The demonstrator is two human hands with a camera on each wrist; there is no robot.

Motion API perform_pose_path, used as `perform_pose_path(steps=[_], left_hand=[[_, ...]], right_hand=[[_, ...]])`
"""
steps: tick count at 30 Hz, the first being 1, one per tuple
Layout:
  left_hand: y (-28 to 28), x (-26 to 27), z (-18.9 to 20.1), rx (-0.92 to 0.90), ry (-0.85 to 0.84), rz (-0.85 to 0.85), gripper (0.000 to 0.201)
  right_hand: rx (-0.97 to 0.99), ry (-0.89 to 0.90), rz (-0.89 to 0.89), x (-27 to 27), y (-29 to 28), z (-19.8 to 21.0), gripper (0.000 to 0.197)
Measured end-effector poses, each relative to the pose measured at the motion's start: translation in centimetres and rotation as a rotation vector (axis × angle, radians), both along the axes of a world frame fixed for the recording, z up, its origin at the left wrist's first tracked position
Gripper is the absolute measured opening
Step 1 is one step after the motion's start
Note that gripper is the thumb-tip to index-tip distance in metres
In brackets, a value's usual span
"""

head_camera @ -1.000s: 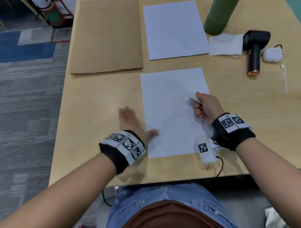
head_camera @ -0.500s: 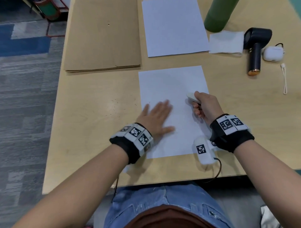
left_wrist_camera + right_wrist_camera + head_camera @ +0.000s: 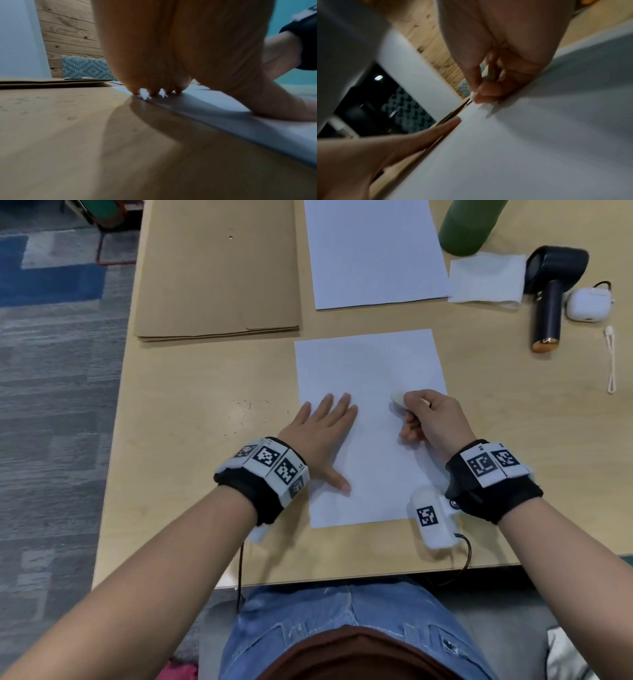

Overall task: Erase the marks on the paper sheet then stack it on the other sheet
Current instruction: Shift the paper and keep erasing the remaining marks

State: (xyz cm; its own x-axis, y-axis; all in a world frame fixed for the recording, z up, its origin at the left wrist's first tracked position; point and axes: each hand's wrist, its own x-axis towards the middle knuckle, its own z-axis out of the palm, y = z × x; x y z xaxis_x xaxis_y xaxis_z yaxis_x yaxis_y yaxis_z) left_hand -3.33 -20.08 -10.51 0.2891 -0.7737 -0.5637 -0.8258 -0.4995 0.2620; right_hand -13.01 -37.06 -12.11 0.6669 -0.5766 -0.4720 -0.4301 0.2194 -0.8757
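A white paper sheet [image 3: 370, 364] lies in front of me on the wooden table [image 3: 191, 392]; I make out no marks on it. My left hand [image 3: 325, 426] lies flat on the sheet's left edge with fingers straight, and its fingertips [image 3: 154, 93] press the paper [image 3: 223, 102]. My right hand [image 3: 428, 419] rests on the right part of the sheet and pinches a white eraser [image 3: 399, 398] between thumb and fingers; the eraser [image 3: 487, 73] shows in the curled fingers above the paper [image 3: 522, 148]. A second white sheet [image 3: 373, 251] lies farther back.
A brown envelope stack [image 3: 219, 268] lies at the back left. A green bottle [image 3: 469, 224], a folded tissue [image 3: 486, 282], a black handheld fan [image 3: 551, 296], a white earbud case [image 3: 589, 304] and a white cable [image 3: 611, 361] sit at the back right. Eraser crumbs [image 3: 243, 409] dot the table left of the sheet.
My left hand has moved from the bare table rightwards onto the sheet's left edge and now lies flat on it. The right hand with the eraser has barely moved.
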Motion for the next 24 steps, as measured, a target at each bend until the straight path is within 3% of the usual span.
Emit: perform_pose_path(steps=[5, 8, 11, 15, 20, 24], left_hand=[[0.2, -0.1, -1.2, -0.029, 0.006, 0.025, 0.137], [0.2, -0.2, -1.3, -0.029, -0.001, 0.022, 0.137], [0.3, -0.1, -1.3, -0.031, -0.012, 0.011, 0.137], [0.3, 0.0, -1.4, -0.033, -0.005, 0.006, 0.137], [0.2, -0.1, -1.5, -0.029, -0.026, 0.005, 0.138], [0.3, 0.0, -1.4, -0.037, -0.024, 0.001, 0.138]], right_hand=[[-0.371, 0.143, 0.417, -0.5, 1.4, 1.0, 0.013], [-0.493, 0.131, 0.708, -1.2, 4.0, 1.5, 0.019], [-0.575, 0.177, 0.886, -1.4, 5.0, 1.9, 0.018], [-0.638, 0.29, 0.989, -1.5, 2.5, 2.8, 0.014], [-0.714, 0.21, 1.017, -0.7, 5.1, 2.1, 0.017], [-0.788, 0.276, 0.996, -1.1, 4.4, 2.2, 0.018]])
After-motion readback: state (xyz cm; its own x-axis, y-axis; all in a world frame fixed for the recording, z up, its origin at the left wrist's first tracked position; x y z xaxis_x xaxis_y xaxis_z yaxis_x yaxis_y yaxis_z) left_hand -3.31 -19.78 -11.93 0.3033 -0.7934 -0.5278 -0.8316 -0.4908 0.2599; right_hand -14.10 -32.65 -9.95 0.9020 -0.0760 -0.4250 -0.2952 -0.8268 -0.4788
